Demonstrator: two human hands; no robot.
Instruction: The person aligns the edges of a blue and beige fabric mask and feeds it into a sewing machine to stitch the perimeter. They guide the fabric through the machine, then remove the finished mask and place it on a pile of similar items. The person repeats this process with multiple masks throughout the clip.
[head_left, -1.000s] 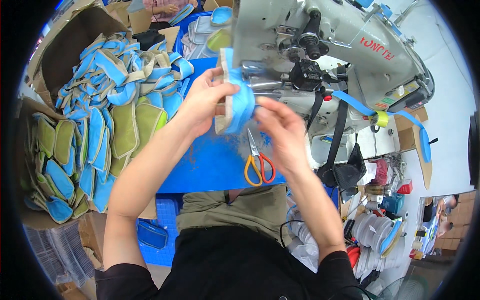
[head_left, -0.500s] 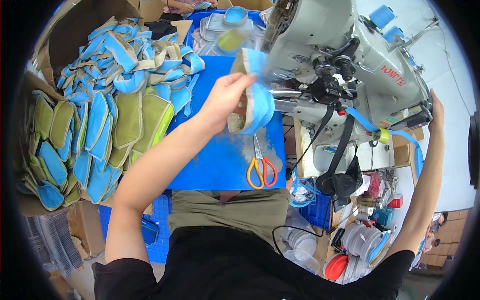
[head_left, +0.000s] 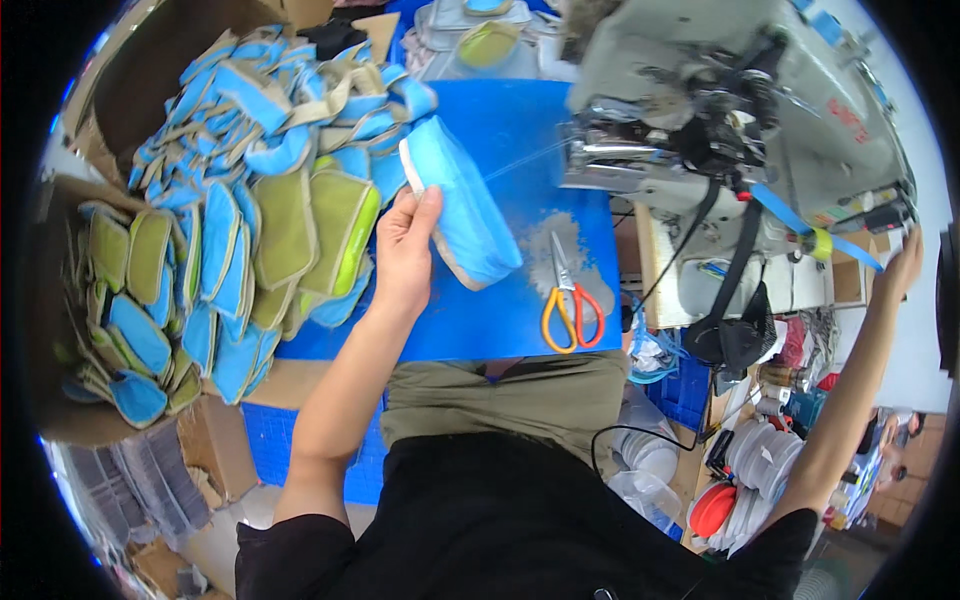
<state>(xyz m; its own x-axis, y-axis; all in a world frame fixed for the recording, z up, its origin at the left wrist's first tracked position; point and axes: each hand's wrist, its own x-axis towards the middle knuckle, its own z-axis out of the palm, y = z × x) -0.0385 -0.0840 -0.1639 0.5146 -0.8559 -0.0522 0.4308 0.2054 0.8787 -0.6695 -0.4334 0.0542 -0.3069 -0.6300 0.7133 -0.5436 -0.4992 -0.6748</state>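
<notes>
My left hand [head_left: 408,245] pinches a blue fabric pouch-like piece [head_left: 468,212] with beige edging between thumb and fingers, held above the blue table. A thin thread runs from the piece toward the industrial sewing machine [head_left: 672,85]. My right hand [head_left: 905,262] reaches to the machine's far right end; its fingers are blurred and partly hidden, so I cannot see what they touch. Blue binding tape [head_left: 775,207] passes through a yellow-green ring [head_left: 819,244] near the machine. Scissors [head_left: 566,287] with orange and red handles lie on the table, blades pointing away from me.
A cardboard box [head_left: 70,330] at left holds stacked green and blue padded pieces [head_left: 285,230]. Behind them heap blue and beige fabric strips [head_left: 265,95]. Plastic containers [head_left: 490,45] sit at the back. Disc-shaped white items [head_left: 765,455] stand at lower right.
My left hand has carried the fabric piece left, away from the machine, and turned it. My right hand remains at the machine's right end. The whole view has shifted somewhat.
</notes>
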